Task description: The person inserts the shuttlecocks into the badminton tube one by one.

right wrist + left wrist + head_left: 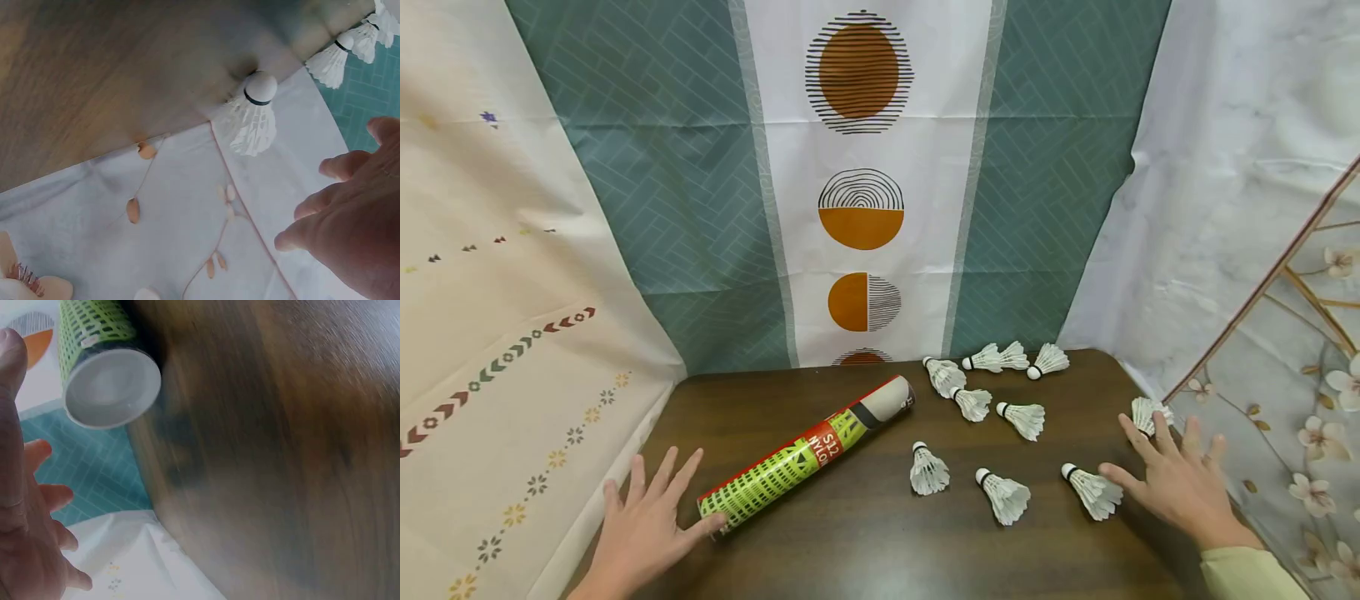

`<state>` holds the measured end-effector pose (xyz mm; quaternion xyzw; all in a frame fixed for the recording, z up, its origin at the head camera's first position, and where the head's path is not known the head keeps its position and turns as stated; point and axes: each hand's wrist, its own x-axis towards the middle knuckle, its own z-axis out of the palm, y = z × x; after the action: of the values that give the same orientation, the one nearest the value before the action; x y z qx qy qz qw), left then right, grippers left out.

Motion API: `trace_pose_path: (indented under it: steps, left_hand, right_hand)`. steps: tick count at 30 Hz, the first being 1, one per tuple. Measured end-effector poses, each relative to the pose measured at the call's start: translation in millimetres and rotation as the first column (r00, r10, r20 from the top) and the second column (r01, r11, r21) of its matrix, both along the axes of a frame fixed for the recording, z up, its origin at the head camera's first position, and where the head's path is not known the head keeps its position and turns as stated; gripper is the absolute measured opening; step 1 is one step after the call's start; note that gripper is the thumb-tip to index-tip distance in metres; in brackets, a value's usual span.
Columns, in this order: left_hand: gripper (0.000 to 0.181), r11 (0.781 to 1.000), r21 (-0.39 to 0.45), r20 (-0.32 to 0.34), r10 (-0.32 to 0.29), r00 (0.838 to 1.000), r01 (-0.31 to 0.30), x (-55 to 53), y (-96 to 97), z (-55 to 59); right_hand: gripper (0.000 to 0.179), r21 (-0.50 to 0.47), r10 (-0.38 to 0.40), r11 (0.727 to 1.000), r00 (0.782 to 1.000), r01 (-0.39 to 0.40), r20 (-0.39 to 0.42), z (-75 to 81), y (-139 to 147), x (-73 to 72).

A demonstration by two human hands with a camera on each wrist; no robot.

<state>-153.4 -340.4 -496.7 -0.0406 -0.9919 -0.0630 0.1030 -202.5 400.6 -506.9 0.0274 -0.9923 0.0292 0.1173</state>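
Plainly, lying aslant on the left half of the dark wood-look table (850, 546): a printed shuttlecock tube (790, 463), near end by the left hand (643, 529), far end toward the loose white shuttlecocks (929, 477). Judging by looks, should handle light and fairly stiff, with a smooth, glossy wall likely to slip or roll under a careless nudge. Best to take hold round the middle, at the red label (824, 442), thumb opposite fingers, without squeezing hard enough to dent. In the left wrist view, showing a pale round end (112, 390); cannot tell whether capped or hollow.

Scattered over the right half: ten shuttlecocks, probably almost weightless, likely firm at the rounded base (261, 86) and delicate at the flared skirt (253, 128). Better to pinch by the base, just below the dark band, and spare the skirt any crushing.

With both hands well apart from each other, fingers spread, no grip on anything. On the left, thumb close to the tube's near end; cannot tell whether touching. On the right, with the right hand (1187, 487), fingertips near the rightmost shuttlecock (1148, 410), thumb close to the skirt of another.
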Motion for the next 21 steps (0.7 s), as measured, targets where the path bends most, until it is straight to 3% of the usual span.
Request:
trace_pose_path:
  steps: [6, 12, 17, 21]
  left_hand:
    - [0.112, 0.998, 0.05, 0.036, -0.045, 0.998, 0.043, -8.8, 28.1, 6.9]
    - [0.105, 0.993, 0.037, 0.044, -0.11, 0.993, 0.109, -24.3, 79.7, 12.4]
    - [0.106, 0.995, 0.044, 0.087, -0.092, 0.992, 0.088, -39.8, 113.8, 7.5]
    - [0.103, 0.997, 0.056, 0.067, -0.052, 0.996, 0.048, -50.7, 131.3, -3.9]
  right_hand:
    - [0.085, -0.109, 0.035, 0.994, 0.996, -0.026, 0.084, 13.9, -14.6, -3.2]
    - [0.067, -0.231, 0.135, 0.964, 0.991, -0.128, 0.013, 23.6, -44.6, -2.8]
    - [0.062, -0.292, 0.17, 0.943, 0.985, -0.159, 0.013, 28.4, -70.6, 1.0]
    - [0.062, -0.297, 0.145, 0.946, 0.989, -0.13, 0.031, 28.8, -82.5, 4.5]
